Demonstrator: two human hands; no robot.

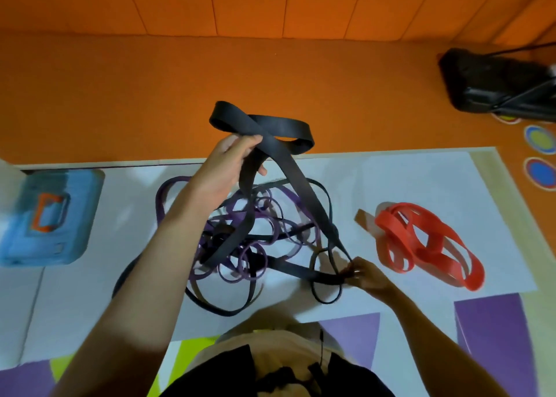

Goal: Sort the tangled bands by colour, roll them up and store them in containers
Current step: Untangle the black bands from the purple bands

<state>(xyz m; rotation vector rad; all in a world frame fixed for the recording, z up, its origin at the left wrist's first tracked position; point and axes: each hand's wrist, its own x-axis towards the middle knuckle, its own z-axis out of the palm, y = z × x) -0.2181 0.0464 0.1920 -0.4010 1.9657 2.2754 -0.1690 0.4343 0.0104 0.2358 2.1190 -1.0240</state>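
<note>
Currently, the left hand (231,167) is gripping the wide black band (285,122), lifting it above the purple-and-black tangle (240,214). The right hand (365,276) is pinching its lower end at 4 o'clock. Keeping tension light should be freeing loops, not tightening knots. Red bands (427,243) are lying at 3 o'clock on the white sheet (406,180), with a blue case (45,225) at 9 o'clock and orange padding (150,80) beyond.

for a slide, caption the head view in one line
Left hand holds a wide black band above the purple-and-black tangle, right hand pinches its lower end; red bands lie apart.
</note>
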